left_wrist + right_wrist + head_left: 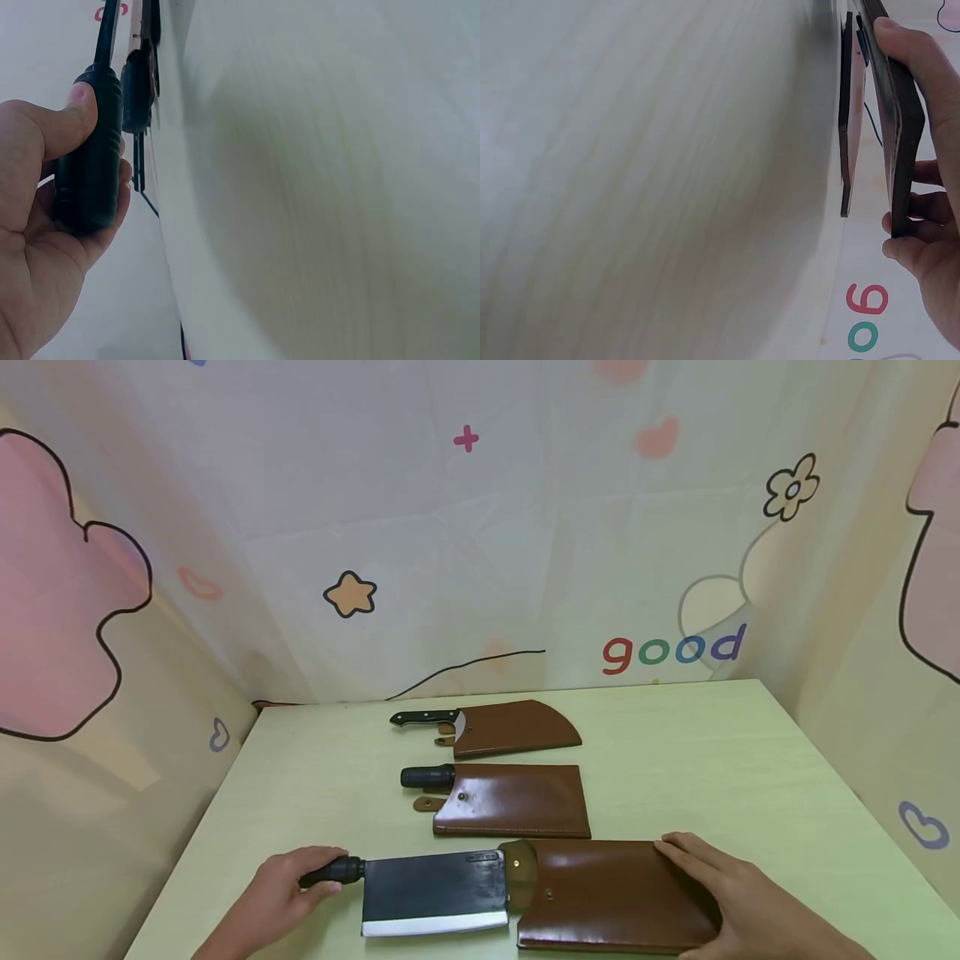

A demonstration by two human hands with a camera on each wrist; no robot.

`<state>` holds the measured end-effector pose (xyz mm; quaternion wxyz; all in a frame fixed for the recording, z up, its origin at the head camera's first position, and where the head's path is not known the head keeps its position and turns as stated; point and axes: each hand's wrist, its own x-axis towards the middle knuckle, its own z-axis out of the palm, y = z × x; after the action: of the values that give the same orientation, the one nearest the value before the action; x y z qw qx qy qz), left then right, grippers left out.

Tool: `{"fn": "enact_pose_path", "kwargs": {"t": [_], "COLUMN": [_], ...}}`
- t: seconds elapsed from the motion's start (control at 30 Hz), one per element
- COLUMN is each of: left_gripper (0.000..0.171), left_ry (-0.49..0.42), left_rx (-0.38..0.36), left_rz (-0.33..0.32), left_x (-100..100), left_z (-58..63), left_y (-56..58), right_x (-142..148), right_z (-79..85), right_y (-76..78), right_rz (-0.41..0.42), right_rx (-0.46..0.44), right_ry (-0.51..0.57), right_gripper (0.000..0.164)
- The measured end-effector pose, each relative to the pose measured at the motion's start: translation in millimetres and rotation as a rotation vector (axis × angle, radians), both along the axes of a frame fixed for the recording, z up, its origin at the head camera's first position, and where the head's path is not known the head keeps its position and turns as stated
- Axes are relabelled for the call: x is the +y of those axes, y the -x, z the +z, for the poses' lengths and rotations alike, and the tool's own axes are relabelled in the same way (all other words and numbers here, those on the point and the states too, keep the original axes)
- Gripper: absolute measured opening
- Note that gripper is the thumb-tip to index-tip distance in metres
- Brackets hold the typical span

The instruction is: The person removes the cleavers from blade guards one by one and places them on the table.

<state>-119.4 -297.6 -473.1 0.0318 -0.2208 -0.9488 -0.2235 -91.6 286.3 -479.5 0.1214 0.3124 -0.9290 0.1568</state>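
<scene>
At the front of the table, my left hand (281,889) grips the black handle (90,150) of a cleaver (435,889). Its dark blade has a bright edge facing me. The blade's far end meets the open mouth of a brown leather sheath (615,893), beside the sheath's strap (519,868); I cannot tell whether the tip is inside. My right hand (738,897) holds that sheath at its right end, thumb on the near side and fingers on the far side. In the right wrist view, the sheath's edge (906,135) sits between thumb and fingers.
Behind lie two more sheathed cleavers: a rectangular one (517,800) with a round black handle, and farther back a curved one (517,728) with a riveted handle. The pale table (675,760) meets a printed cloth backdrop (480,568) at the back and sides.
</scene>
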Motion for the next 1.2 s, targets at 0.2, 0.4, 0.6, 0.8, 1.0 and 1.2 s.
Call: {"fn": "enact_pose_path", "kwargs": {"t": [0.2,0.4,0.6,0.8,1.0,1.2], "left_gripper": [0.039,0.038,0.038,0.038,0.041,0.041], "left_ry": [0.018,0.025,0.043,0.038,0.057,0.078], "left_rx": [-0.016,-0.016,-0.061,-0.046,-0.124,-0.118], "left_rz": [0.007,-0.016,-0.020,-0.067,-0.045,-0.028], "left_x": [-10.1,-14.7,-17.4,-20.9,-22.2,-20.4], "left_z": [-4.7,-6.4,-10.0,-12.7,-16.9,-19.4], "left_y": [-1.3,-1.5,0.4,5.1,9.8,11.7], "right_x": [4.5,3.2,2.6,2.7,3.6,5.7], "right_z": [-1.4,-1.2,-0.9,-2.1,-4.4,-10.3], "right_y": [-0.8,-3.2,-3.8,-4.2,-2.9,-0.8], "right_rz": [-0.015,-0.058,-0.072,-0.082,-0.075,-0.066], "right_rx": [-0.033,-0.099,-0.188,-0.224,-0.247,-0.259], "right_ry": [0.006,0.005,-0.017,-0.051,-0.103,-0.143], "right_gripper": [0.118,0.116,0.113,0.115,0.119,0.120]}}
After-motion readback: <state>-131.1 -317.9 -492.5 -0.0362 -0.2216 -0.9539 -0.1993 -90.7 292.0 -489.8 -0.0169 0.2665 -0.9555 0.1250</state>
